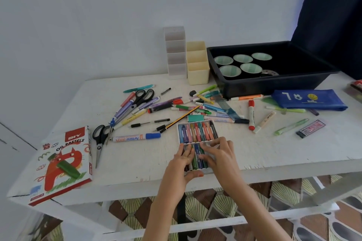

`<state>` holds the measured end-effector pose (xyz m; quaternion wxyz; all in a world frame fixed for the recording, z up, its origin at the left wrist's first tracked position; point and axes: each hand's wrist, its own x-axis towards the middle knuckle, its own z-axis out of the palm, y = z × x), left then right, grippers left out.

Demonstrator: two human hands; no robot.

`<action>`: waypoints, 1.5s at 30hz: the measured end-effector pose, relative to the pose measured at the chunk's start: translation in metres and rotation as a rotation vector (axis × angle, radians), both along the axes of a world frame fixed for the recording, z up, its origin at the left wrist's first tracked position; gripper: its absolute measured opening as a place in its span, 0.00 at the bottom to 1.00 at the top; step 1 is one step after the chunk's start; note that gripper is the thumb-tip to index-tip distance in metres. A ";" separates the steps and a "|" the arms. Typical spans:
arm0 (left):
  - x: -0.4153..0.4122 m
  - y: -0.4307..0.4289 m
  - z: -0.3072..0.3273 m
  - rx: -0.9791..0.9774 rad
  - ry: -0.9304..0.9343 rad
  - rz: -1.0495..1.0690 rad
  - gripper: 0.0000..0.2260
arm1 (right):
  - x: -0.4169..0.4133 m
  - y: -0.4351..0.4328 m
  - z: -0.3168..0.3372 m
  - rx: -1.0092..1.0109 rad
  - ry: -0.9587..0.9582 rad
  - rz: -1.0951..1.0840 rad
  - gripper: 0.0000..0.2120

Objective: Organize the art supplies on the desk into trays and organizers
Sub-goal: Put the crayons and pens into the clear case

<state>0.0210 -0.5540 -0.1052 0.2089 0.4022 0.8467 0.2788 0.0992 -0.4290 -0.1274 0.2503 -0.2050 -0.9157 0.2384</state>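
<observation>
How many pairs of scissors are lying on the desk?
2. One pair of scissors lies on the left part of the pen pile, handles toward the wall. The other pair lies between the oil pastels box and the blue-capped marker. The pile may hide more.
</observation>
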 end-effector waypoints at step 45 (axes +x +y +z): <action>-0.078 0.187 -0.005 -0.183 0.581 0.003 0.29 | -0.110 0.187 0.041 0.068 -0.255 -0.092 0.16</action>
